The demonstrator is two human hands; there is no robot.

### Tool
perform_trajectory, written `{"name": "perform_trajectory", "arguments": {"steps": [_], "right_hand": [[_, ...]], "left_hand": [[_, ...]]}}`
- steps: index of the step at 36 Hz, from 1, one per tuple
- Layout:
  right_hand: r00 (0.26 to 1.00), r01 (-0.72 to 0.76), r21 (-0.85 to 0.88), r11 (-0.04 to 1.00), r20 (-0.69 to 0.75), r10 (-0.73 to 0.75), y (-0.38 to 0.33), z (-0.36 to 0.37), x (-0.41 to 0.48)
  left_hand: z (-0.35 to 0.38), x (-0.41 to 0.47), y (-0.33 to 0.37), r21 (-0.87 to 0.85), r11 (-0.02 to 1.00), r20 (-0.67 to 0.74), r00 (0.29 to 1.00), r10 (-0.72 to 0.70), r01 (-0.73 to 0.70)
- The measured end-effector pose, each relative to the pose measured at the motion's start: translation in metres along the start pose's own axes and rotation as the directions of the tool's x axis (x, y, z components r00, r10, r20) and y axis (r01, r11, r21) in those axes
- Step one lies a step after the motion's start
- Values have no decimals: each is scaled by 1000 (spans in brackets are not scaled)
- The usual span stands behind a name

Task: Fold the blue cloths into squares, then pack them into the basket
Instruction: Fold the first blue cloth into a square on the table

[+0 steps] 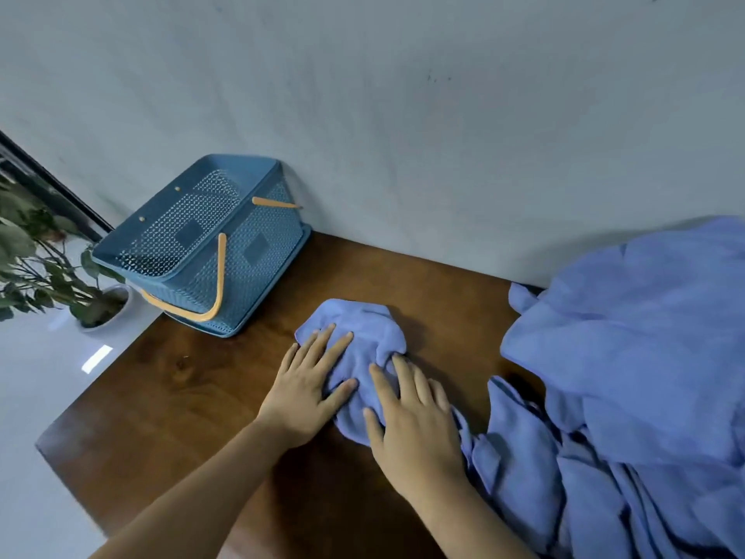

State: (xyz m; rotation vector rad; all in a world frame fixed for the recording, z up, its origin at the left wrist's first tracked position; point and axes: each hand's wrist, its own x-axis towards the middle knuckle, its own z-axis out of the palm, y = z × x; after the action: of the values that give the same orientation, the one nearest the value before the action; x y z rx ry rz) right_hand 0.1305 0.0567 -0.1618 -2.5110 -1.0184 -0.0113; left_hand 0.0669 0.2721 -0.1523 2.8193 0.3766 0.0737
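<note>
Left hand [310, 391] and right hand [415, 421] press flat, unclenched, on the soft, light cloth [363, 340]; grip its corners.

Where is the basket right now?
In the head view, the basket sits at the table's far left corner against the wall, tilted, beside the potted plant.

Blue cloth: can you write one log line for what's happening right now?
step: flattening | left hand: flat on blue cloth | right hand: flat on it | basket: empty | pile: waiting
</note>
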Motion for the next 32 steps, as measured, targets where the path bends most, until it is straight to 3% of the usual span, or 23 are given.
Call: {"name": "perform_trajectory", "arguments": {"steps": [7, 20, 22, 26, 30, 32], "right_hand": [[1000, 0, -114, 993, 0, 0, -2, 4, 15], [989, 12, -125, 992, -146, -30, 5, 6, 2], [985, -3, -127, 992, -173, -20, 5, 5, 4], [978, -106, -128, 986, -195, 79, -5, 14, -7], [923, -248, 101, 963, -279, 267, -27, 19, -15], [904, -291, 293, 911, -227, 362, -41, 12, -9]], "left_hand": [[4, 9, -1, 11, 1000, -13, 1000, 0, 0], [17, -7, -2, 72, 996, -39, 998, 54, -51], [14, -6, -9, 26, 995, -52, 994, 96, -95], [9, -3, -27, -234, 960, -44, 988, 151, -157], [-6, 15, -55, -216, 917, -27, 941, 336, -334], [-14, 31, -74, -193, 894, -33, 914, 405, -404]]}}
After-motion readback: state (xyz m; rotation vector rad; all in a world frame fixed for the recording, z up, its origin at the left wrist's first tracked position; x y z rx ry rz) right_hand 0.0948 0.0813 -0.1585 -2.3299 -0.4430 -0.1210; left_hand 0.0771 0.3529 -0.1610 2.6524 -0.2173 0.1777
